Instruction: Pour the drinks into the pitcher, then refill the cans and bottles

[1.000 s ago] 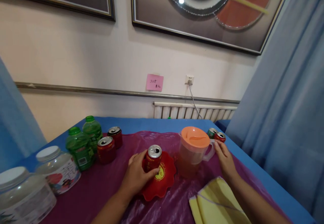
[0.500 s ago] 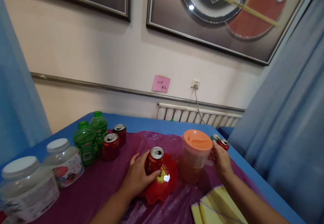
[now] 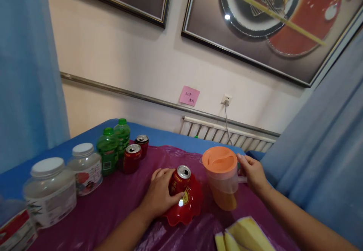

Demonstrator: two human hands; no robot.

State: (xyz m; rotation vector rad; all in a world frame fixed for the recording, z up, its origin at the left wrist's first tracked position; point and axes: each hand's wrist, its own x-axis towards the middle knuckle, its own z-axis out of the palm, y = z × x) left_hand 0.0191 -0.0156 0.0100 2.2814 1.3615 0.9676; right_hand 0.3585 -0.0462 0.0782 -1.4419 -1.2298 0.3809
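Observation:
My left hand [image 3: 160, 196] is wrapped around an opened red drink can [image 3: 181, 178], with its thumb across the lower front. The can stands upright at the back left of a red scalloped plate [image 3: 188, 213]; its base is hidden. My right hand [image 3: 253, 173] is closed on the handle of a clear plastic pitcher [image 3: 222, 186] with an orange lid [image 3: 219, 159]. Amber liquid fills the pitcher's lower part. Its top leans left toward the can, and I cannot tell whether its base touches the table.
At left stand two white-lidded jars [image 3: 51, 192], two green bottles [image 3: 107, 152] and two red cans [image 3: 132, 158]. A folded yellow cloth [image 3: 245, 236] lies in front of the pitcher. Purple plastic sheeting [image 3: 113, 213] covers the blue table. A radiator [image 3: 227, 134] is behind.
The pitcher has gone from upright to tilted left, its base swinging right. The cans behind it are now mostly hidden. My left hand still holds the can, and the whole view has shifted.

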